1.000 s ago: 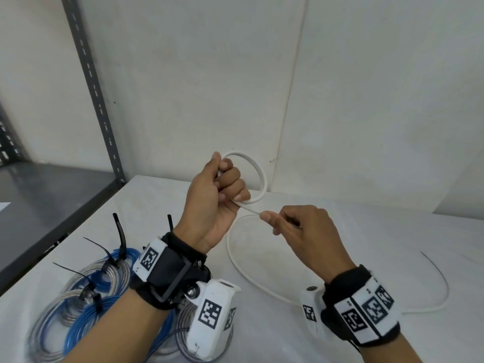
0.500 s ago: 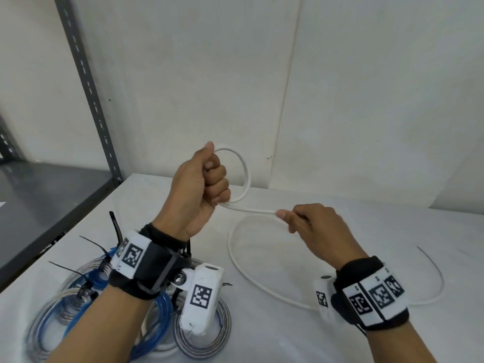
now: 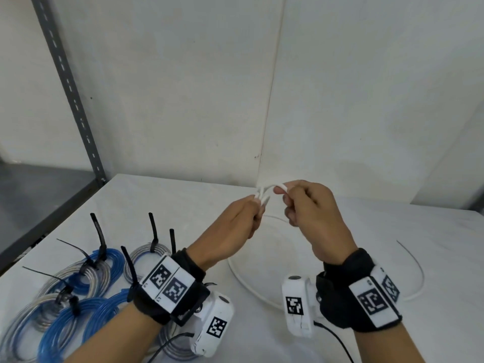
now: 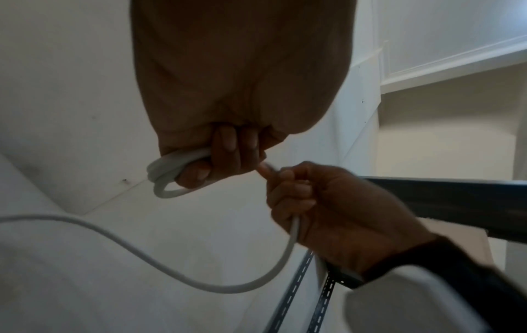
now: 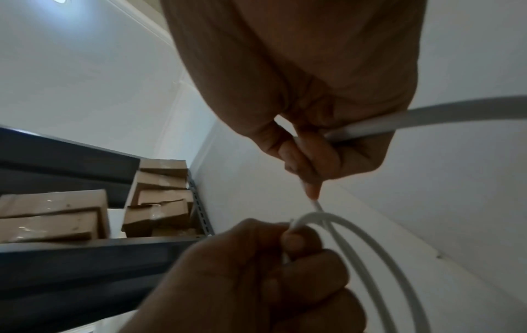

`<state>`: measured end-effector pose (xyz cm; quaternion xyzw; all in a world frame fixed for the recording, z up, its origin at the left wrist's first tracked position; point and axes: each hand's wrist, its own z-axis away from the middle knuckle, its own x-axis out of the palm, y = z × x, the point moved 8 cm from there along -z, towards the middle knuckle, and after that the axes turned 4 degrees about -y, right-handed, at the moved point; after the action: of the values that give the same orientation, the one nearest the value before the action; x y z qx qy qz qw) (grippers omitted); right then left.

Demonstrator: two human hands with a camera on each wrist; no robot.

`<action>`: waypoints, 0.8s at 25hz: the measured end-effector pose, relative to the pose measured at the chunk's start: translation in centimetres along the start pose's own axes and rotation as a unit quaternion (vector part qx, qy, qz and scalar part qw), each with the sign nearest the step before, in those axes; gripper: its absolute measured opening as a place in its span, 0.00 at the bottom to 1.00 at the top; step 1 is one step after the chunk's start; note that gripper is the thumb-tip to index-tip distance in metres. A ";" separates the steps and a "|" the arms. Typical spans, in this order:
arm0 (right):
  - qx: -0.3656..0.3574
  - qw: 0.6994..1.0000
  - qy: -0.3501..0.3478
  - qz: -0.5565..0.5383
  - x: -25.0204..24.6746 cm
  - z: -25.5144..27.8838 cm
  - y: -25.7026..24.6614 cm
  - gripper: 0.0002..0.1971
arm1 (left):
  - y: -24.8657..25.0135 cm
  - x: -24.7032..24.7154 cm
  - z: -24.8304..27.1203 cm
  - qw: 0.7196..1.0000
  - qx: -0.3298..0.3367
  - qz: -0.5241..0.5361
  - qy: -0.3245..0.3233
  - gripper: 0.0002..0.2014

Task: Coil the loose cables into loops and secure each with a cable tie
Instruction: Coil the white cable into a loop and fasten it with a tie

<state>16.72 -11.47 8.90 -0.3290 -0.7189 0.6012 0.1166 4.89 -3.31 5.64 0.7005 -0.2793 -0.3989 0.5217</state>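
Observation:
A white cable [image 3: 265, 190] arches between both hands above the white table [image 3: 392, 231]. My left hand [image 3: 258, 206] grips small stacked loops of it; in the left wrist view the fingers [image 4: 228, 146] curl round the white loops [image 4: 171, 171]. My right hand [image 3: 284, 196] pinches the cable right beside those loops, and in the right wrist view the cable [image 5: 367, 128] runs through its curled fingers [image 5: 308, 166]. The loose remainder [image 3: 245, 282] lies in a wide curve on the table under the hands, ending in a thin tail [image 3: 416, 268] at the right.
Several tied coils of blue and clear cable [image 3: 78, 286] lie at the front left, with black cable tie tails [image 3: 98, 231] sticking up. A grey metal shelf [image 3: 39, 195] and its slotted upright [image 3: 68, 85] stand at the left. Cardboard boxes [image 5: 159, 196] sit on that rack. The wall is close behind.
Both hands have moved right and come together. The left hand has dropped and its wide single loop has become small stacked turns. The right hand has closed up to the loops.

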 end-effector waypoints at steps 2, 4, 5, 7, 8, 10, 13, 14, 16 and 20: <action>-0.016 0.999 -0.020 -0.020 0.7 0.8 -1.3 0.16 | 0.0 -0.3 0.2 0.999 0.017 -0.034 0.009 0.17; -0.038 0.999 -0.023 -0.026 1.1 1.3 -2.1 0.15 | 0.3 -0.5 0.2 0.998 0.029 -0.046 0.011 0.17; -0.049 0.998 -0.025 -0.021 1.4 1.5 -2.5 0.15 | 0.5 -0.5 0.2 0.998 0.037 -0.052 0.017 0.17; -0.059 0.998 -0.010 -0.036 1.6 1.4 -2.5 0.14 | 0.7 -0.5 0.2 0.997 0.049 -0.057 0.020 0.18; -0.050 0.997 0.006 -0.067 1.4 1.3 -2.2 0.14 | 0.8 -0.4 0.3 0.997 0.050 -0.058 0.007 0.18; -0.019 0.988 0.044 -0.144 0.4 0.8 -1.1 0.14 | 1.0 0.2 0.5 0.996 0.052 -0.066 -0.035 0.18; 0.017 0.974 0.080 -0.210 -0.9 0.1 0.3 0.13 | 1.6 0.9 0.9 0.992 0.054 -0.081 -0.087 0.16; 0.021 0.971 0.085 -0.222 -1.1 0.0 0.6 0.13 | 1.7 1.1 0.9 0.990 0.050 -0.084 -0.100 0.16; 0.032 0.965 0.089 -0.246 -1.3 -0.3 1.3 0.12 | 1.6 1.3 1.0 0.988 0.040 -0.085 -0.123 0.17; 0.084 0.948 0.102 -0.289 -1.6 -0.8 3.4 0.12 | 2.0 1.9 1.8 0.980 0.048 -0.045 -0.190 0.15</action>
<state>19.50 -11.59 6.25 -0.1555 -0.7146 0.5629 0.3851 4.42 -6.37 6.82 0.6482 -0.3602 -0.5340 0.4060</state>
